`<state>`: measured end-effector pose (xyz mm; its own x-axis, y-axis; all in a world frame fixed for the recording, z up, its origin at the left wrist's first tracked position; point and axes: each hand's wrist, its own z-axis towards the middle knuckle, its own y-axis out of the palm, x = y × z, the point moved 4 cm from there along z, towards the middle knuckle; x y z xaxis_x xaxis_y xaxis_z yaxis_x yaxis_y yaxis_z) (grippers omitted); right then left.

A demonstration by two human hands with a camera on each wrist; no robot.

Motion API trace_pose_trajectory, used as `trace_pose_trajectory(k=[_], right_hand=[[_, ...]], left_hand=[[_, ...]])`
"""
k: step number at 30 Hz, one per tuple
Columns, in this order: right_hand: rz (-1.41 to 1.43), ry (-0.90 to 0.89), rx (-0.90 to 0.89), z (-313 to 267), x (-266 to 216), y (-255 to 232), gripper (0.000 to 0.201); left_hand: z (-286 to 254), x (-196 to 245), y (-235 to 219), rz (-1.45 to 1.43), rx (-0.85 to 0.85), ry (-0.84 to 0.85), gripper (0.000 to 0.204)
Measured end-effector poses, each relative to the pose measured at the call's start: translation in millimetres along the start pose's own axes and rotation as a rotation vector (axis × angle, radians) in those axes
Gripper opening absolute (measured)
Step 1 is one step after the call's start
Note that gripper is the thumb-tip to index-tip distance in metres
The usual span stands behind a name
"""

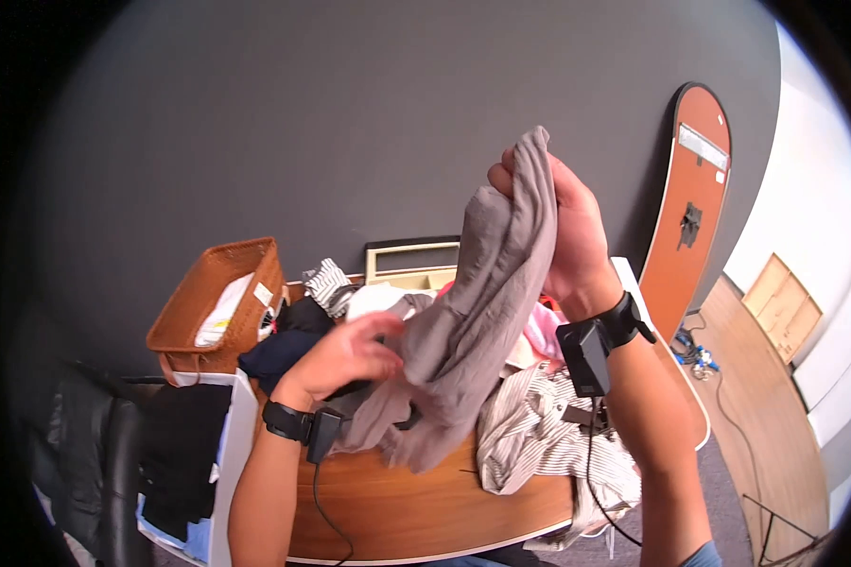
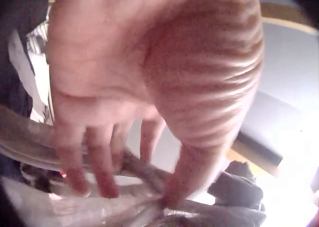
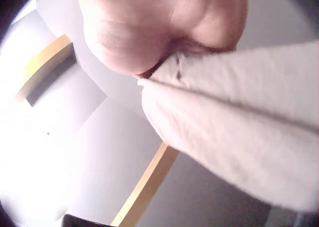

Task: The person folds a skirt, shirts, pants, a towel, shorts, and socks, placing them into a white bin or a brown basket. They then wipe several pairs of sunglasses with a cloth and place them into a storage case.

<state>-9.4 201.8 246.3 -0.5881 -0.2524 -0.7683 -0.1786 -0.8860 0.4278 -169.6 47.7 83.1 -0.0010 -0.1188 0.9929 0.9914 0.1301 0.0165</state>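
Note:
A grey-brown garment hangs in folds from the right hand, which grips its upper end high above the table. In the right wrist view the fingers of the right hand are curled round the bunched cloth. Beside the garment's lower part is the left hand, slightly blurred, its fingers spread loosely. The left wrist view has the left hand with fingers apart and pointing down at the grey cloth; whether the fingertips touch it cannot be told.
A striped garment lies at the right of the wooden table, among piled clothes. A wicker basket stands at the left, above a white box with dark clothes. An orange-brown board leans on the wall at the right.

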Motion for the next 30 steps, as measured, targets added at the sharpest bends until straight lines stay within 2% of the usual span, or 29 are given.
trace_pose_trajectory(k=[2, 4, 6, 7, 8, 10, 11, 12, 14, 16, 18, 19, 20, 21, 22, 24, 26, 28, 29, 30], right_hand=[[0.269, 0.081, -0.313, 0.3, 2.2, 3.6, 0.027], [0.312, 0.091, -0.261, -3.8, 2.5, 6.1, 0.026], [0.319, 0.057, -0.321, -7.6, 1.5, 8.8, 0.024], [0.348, 0.009, -0.339, -11.4, -3.1, 10.7, 0.023], [0.313, -0.041, -0.33, -14.2, -11.6, 4.9, 0.023], [0.295, -0.171, -0.266, -28.7, -38.1, -5.2, 0.02], [0.351, -0.201, -0.339, -34.8, -53.4, -15.5, 0.017], [0.41, -0.229, -0.418, -40.4, -69.1, -26.7, 0.013], [0.553, -0.233, -0.48, -48.8, -87.1, -48.2, 0.01], [0.571, -0.285, -0.441, -51.8, -82.3, -48.1, 0.014], [0.193, -0.28, -0.181, -53.1, -61.1, -43.2, 0.02], [0.09, -0.271, -0.139, -54.7, -52.1, -39.2, 0.023], [0.086, -0.188, -0.172, -53.3, -43.8, -36.2, 0.028], [0.049, -0.175, -0.166, -54.5, -36.1, -29.9, 0.031], [0.014, -0.162, -0.161, -55.3, -29.1, -23.7, 0.034], [0.015, -0.203, -0.36, -50.8, -16.6, -22.7, 0.04], [0.129, -0.083, -0.376, -49.4, -4.4, -13.0, 0.055], [0.107, -0.038, -0.482, -48.2, 1.8, -5.0, 0.064], [0.103, -0.037, -0.485, -49.7, 0.4, -2.9, 0.064], [-0.051, -0.015, -0.428, -53.4, -0.6, -3.3, 0.066]], left_hand=[[18.8, -16.6, -0.5, 0.116, 0.282, 0.167, 0.055], [22.8, -23.1, 41.6, 0.406, 0.078, 0.041, 0.049], [27.9, -41.5, 74.6, 0.478, -0.207, -0.017, 0.033], [30.8, -45.0, 79.0, 0.407, -0.209, -0.111, 0.02], [31.9, -50.9, 75.9, 0.393, -0.212, -0.117, 0.02], [37.0, -63.4, 45.5, 0.229, 0.014, -0.077, 0.016], [37.2, -69.3, 26.1, 0.202, 0.044, -0.079, 0.018], [31.9, -67.9, 10.5, 0.178, 0.199, -0.133, 0.028], [33.0, -89.5, -35.0, 0.126, 0.212, -0.16, 0.035], [27.0, -101.1, -67.4, 0.012, 0.384, -0.242, 0.036], [22.9, -90.2, -82.9, -0.073, 0.484, -0.109, 0.036], [16.7, -73.9, -80.6, 0.316, 0.538, -0.047, 0.036], [9.5, -55.5, -74.7, 0.704, 0.583, 0.021, 0.037], [4.5, -43.5, -67.9, 0.7, 0.584, 0.021, 0.037], [2.6, -27.5, -54.4, 0.746, 0.549, 0.048, 0.042], [2.8, -0.6, -24.5, 0.842, 0.478, 0.099, 0.053], [12.5, 8.5, 15.1, 0.26, 0.203, 0.181, 0.055], [9.8, 26.4, 56.8, -0.08, -0.013, 0.209, 0.051], [7.7, 29.0, 63.0, -0.081, -0.012, 0.215, 0.051], [6.1, 29.6, 73.1, -0.071, -0.129, 0.2, 0.043]])
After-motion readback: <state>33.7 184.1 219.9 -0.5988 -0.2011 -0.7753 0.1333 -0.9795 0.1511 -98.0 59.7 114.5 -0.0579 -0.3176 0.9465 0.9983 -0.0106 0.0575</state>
